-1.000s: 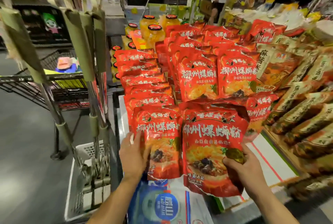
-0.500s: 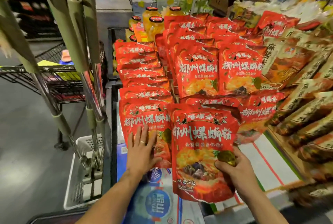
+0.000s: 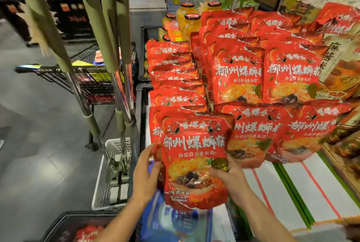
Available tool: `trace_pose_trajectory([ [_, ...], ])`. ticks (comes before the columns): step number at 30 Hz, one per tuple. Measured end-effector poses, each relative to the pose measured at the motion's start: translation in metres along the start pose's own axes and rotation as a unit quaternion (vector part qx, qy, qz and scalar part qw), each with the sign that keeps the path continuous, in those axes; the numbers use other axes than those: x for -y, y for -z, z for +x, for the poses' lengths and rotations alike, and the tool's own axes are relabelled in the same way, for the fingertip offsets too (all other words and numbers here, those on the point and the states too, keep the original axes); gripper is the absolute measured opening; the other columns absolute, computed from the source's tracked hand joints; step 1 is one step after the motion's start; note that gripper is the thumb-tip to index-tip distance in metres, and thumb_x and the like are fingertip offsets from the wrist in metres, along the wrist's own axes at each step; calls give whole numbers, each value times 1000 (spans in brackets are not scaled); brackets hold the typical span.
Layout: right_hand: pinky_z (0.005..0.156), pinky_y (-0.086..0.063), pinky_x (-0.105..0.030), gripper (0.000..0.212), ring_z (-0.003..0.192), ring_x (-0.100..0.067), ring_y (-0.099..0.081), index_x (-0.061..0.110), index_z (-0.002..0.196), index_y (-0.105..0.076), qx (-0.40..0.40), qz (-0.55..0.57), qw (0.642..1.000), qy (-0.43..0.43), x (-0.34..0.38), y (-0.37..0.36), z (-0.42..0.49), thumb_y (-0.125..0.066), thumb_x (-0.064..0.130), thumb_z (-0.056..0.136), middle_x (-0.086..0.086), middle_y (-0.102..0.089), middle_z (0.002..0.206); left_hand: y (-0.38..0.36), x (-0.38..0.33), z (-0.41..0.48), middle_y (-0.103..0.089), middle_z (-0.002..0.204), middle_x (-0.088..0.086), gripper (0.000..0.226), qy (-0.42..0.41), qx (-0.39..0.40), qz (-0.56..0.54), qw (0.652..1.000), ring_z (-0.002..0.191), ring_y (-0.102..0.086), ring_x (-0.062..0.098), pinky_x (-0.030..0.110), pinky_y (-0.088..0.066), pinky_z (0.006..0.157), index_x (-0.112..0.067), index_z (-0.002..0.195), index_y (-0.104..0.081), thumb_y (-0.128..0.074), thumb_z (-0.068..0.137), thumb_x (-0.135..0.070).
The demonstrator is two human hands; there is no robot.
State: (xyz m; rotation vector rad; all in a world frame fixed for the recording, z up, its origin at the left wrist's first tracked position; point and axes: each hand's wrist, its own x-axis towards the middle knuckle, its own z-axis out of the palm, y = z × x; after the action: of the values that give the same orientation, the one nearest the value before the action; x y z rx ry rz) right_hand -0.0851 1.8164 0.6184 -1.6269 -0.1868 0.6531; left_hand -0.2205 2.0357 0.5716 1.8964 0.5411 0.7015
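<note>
On the red pouch [image 3: 194,163] I read 嘻螺会 at the top, 柳州螺蛳粉 in big white characters across the middle and 味浓汤款 near the bottom, the same brand and name repeat on the stacked pouches [image 3: 237,74] behind it, and 麻酱 stands on a beige pack [image 3: 337,60] far to its right.

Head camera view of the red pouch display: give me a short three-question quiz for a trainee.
1. True or false: the right hand grips the front red pouch by its right edge.
2. The yellow jars at the back have lids that are: A green, B red, C white.
3. On which side of the front red pouch does the wire cart stand?
Key: 1 true; 2 B; 3 the left.
</note>
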Motion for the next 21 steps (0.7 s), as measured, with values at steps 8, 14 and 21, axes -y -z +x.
trace_pose_trajectory([
  [8,105,-44,-35,84,135,-18,-45,27,154,-22,-87,-233,967,60,-25,-46,27,-73,21,89,2,-45,148,-14,12,-37,-6,167,4,120,69,190,156,967,148,-31,20,32,-39,110,-54,152,11,-78,73,-53],
  [14,113,-27,-53,107,151,-38,-7,27,159,-15,-61,-605,744,276,-74,-33,-16,-72,58,74,-15,-9,165,-22,27,-71,-9,168,12,83,-106,112,291,944,150,-22,38,59,-38,110,-33,157,-27,-64,87,-59],
  [21,116,-14,-55,100,150,-42,-11,24,158,-16,-24,-654,712,254,-104,-15,19,-38,85,81,-23,-1,164,-35,48,-49,-4,168,14,102,-148,181,396,888,153,-1,37,62,-26,116,-37,159,-15,-45,77,-89],
])
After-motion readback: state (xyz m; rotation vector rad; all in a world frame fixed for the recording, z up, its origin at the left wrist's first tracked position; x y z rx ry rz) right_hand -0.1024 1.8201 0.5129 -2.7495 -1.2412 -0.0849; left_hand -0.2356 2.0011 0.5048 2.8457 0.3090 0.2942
